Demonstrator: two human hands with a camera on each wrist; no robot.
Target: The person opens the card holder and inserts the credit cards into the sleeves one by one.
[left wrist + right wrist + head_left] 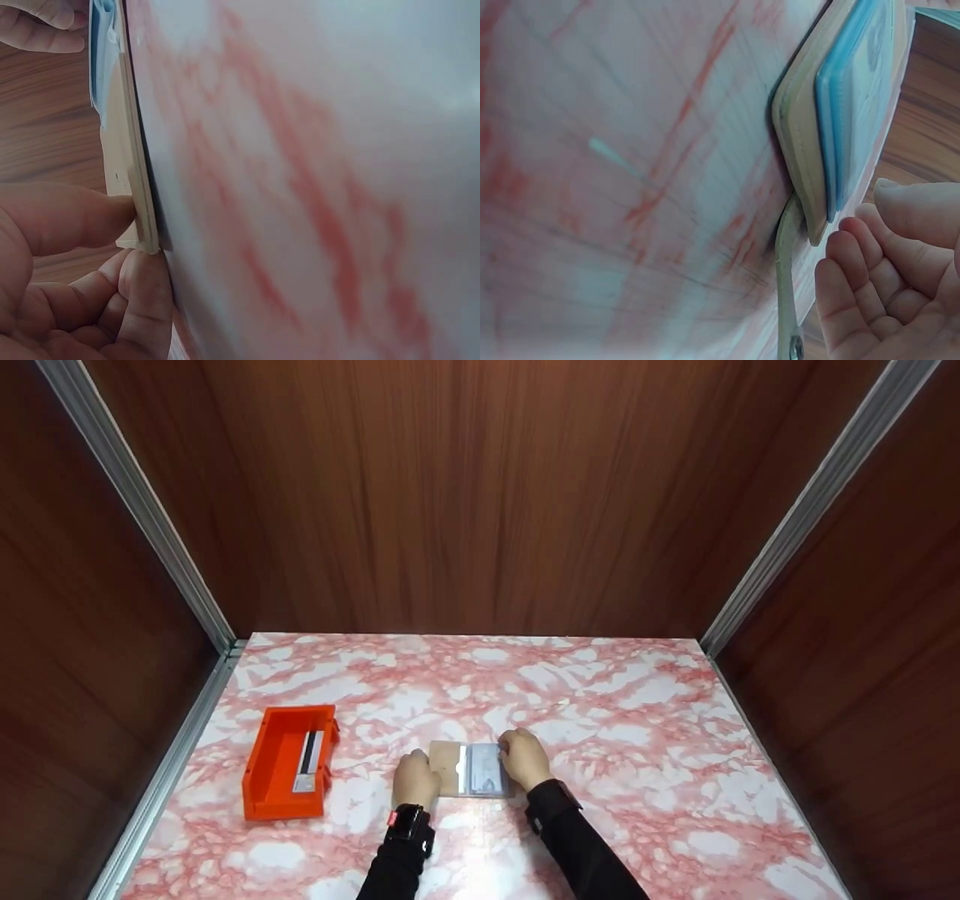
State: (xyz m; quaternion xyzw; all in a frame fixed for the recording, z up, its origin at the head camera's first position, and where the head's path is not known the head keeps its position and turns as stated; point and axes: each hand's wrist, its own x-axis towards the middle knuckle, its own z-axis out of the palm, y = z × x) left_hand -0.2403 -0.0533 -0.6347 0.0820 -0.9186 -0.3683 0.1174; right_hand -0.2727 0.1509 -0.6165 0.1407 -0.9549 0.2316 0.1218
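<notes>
A tan card wallet [448, 765] lies opened out on the table, with clear bluish plastic card sleeves [485, 769] on its right half. My left hand [417, 781] pinches the wallet's left edge; in the left wrist view the thumb [90, 217] lies on its inner face and a fingertip is at the edge. At the right edge of the sleeves is my right hand [526, 760]. Its fingers [855, 277] are loosely bent, with nothing visibly held between them and the thumb. A strap with a metal snap [786, 277] sticks out from the wallet beside that hand.
To the left stands an orange bin [281, 812] with a white card [309, 761] bearing a dark stripe inside it. Brown wood-grain panels [480, 495] enclose the back and sides of the pink-and-white marbled table [637, 720].
</notes>
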